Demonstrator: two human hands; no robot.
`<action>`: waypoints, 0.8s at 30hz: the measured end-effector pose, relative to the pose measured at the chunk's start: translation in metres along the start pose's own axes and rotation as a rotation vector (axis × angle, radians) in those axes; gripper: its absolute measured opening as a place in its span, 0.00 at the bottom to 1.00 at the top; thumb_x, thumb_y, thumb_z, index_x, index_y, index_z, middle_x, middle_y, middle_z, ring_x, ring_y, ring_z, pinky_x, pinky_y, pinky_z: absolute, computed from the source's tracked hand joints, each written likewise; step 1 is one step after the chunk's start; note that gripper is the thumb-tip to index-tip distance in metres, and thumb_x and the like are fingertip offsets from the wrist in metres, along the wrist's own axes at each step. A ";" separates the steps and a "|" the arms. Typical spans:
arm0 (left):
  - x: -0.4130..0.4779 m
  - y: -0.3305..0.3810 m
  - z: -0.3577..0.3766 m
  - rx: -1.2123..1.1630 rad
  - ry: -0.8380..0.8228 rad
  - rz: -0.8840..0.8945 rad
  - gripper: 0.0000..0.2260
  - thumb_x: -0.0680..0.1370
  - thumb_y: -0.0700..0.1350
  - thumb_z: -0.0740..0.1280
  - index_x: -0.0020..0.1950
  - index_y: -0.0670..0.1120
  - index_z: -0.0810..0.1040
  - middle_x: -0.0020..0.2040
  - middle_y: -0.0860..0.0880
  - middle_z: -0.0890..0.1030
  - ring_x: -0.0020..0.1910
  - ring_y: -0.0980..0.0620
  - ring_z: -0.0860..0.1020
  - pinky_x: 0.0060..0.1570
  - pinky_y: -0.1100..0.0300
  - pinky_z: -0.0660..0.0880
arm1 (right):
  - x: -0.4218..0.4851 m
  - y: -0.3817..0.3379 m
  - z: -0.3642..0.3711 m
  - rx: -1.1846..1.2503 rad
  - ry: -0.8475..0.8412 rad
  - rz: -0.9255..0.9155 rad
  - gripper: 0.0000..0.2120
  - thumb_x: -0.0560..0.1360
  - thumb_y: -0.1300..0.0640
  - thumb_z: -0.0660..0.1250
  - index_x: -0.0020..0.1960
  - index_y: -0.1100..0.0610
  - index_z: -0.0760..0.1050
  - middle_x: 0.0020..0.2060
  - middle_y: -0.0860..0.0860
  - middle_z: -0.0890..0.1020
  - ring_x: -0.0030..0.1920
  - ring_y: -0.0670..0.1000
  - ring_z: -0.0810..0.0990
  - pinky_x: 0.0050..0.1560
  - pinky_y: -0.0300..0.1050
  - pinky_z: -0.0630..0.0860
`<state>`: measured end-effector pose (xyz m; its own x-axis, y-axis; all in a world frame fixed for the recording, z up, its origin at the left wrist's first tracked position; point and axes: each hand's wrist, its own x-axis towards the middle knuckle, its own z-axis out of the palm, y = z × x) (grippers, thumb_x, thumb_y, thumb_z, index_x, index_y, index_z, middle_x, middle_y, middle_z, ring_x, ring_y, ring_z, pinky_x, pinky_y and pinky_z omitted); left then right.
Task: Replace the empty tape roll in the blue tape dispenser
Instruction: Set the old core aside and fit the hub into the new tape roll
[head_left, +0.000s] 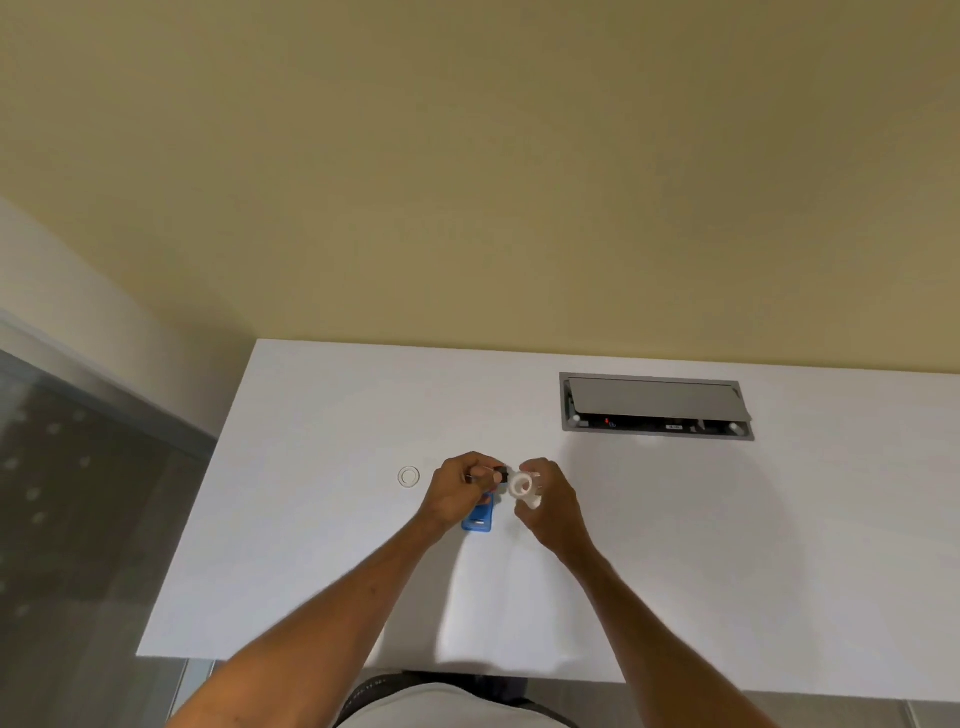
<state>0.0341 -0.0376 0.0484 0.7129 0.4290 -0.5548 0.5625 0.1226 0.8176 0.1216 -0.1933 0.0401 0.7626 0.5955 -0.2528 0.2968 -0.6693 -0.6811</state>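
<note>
Two bare hands meet above the middle of a white desk (322, 519); the left hand (460, 491) is curled, its fingertips pinched on a small dark piece (500, 474) that is too small to identify; the right hand (550, 501) grips a white tape roll (521, 486) between thumb and fingers, the roll's open core facing the camera and just beside the dark piece; under the left hand the blue tape dispenser (478, 521) lies on the desk, partly hidden by the fingers; to the left sits a small clear ring (409, 476), apart from the hands; farther back on the right is a grey cable box (655, 405) set into the desk, its lid tilted open.
</note>
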 end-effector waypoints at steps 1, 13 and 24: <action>-0.001 0.001 0.000 -0.004 0.007 0.009 0.08 0.83 0.38 0.70 0.61 0.40 0.86 0.59 0.39 0.87 0.62 0.37 0.85 0.65 0.43 0.84 | -0.001 -0.004 -0.001 0.020 0.027 -0.038 0.18 0.73 0.68 0.73 0.62 0.66 0.78 0.57 0.59 0.83 0.56 0.59 0.83 0.56 0.39 0.76; -0.013 0.000 -0.005 -0.016 0.010 0.059 0.09 0.83 0.37 0.70 0.63 0.41 0.85 0.59 0.40 0.87 0.63 0.37 0.85 0.65 0.40 0.83 | -0.016 -0.010 0.003 0.351 0.098 -0.057 0.25 0.73 0.68 0.78 0.67 0.68 0.76 0.61 0.62 0.81 0.61 0.62 0.83 0.65 0.58 0.82; -0.022 0.006 -0.008 0.157 0.035 0.185 0.10 0.82 0.38 0.71 0.61 0.46 0.85 0.55 0.47 0.88 0.56 0.46 0.85 0.56 0.58 0.82 | -0.016 -0.013 -0.001 0.460 0.002 0.006 0.22 0.74 0.67 0.77 0.66 0.63 0.77 0.62 0.57 0.82 0.62 0.58 0.83 0.66 0.58 0.81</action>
<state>0.0185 -0.0387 0.0670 0.7966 0.4620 -0.3898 0.4838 -0.1007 0.8694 0.1059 -0.1945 0.0536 0.7646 0.5912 -0.2566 0.0071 -0.4058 -0.9139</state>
